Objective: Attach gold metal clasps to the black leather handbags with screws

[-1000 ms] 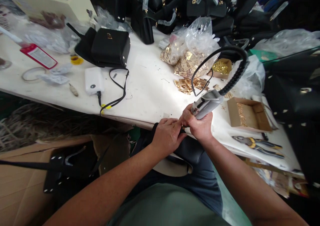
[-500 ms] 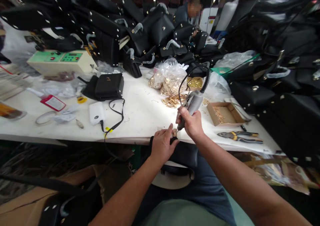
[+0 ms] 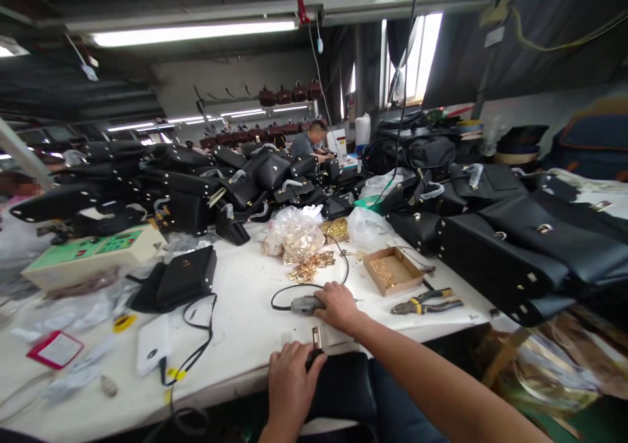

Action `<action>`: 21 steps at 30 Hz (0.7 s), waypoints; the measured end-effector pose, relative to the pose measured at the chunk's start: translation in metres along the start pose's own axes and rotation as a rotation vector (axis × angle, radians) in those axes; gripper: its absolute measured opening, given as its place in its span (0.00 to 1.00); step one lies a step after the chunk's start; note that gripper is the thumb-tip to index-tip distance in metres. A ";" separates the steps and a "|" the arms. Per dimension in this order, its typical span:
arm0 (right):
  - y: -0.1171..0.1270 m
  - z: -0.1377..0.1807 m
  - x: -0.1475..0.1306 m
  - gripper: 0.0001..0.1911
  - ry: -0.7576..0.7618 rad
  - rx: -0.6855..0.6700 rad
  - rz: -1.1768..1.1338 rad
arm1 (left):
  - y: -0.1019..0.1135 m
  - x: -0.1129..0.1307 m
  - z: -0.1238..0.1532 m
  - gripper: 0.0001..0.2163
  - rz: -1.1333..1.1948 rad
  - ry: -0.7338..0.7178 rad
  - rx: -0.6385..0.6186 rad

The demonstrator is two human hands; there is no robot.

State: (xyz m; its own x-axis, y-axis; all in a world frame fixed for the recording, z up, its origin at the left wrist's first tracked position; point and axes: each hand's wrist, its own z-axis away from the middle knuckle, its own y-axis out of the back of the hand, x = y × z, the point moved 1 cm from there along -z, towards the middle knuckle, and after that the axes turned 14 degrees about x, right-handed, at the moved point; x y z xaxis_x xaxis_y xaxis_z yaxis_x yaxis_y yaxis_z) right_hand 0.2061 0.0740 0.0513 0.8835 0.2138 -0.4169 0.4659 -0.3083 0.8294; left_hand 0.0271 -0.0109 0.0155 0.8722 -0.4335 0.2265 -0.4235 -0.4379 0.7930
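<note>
My right hand (image 3: 338, 307) is closed round a grey electric screwdriver (image 3: 305, 305), which lies level just over or on the white table; I cannot tell whether it touches. Its thin bit points right and a black cord leaves its left end. At the table's front edge my left hand (image 3: 293, 372) grips a black leather bag (image 3: 341, 387), thumb and fingers round a black strap-like part. A gold metal clasp (image 3: 316, 338) sticks out past those fingertips onto the table. The bag's lower part rests on my lap.
Combination pliers (image 3: 426, 301) and a cardboard box (image 3: 392, 271) of small gold parts lie right. Gold fittings (image 3: 310, 267) and a plastic bag (image 3: 294, 230) lie ahead. A white power bank (image 3: 153, 345) and black purse (image 3: 187, 278) stand left. Black bags pile behind; a person (image 3: 310, 141) sits beyond.
My right hand has taken the screwdriver off the gold clasp, tipping it from upright to lying level. My left hand still holds the bag. The view has tilted up.
</note>
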 end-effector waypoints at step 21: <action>0.117 0.149 0.013 0.14 0.107 0.500 -0.543 | 0.128 0.103 -0.054 0.07 0.227 -0.654 0.429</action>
State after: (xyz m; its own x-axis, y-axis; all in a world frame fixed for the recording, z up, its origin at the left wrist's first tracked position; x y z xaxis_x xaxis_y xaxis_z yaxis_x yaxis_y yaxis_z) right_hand 0.2798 -0.0977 0.0874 0.5254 0.5369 -0.6601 0.8243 -0.5137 0.2382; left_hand 0.0757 -0.0691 0.1710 0.4909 -0.8621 -0.1254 -0.7455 -0.4902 0.4515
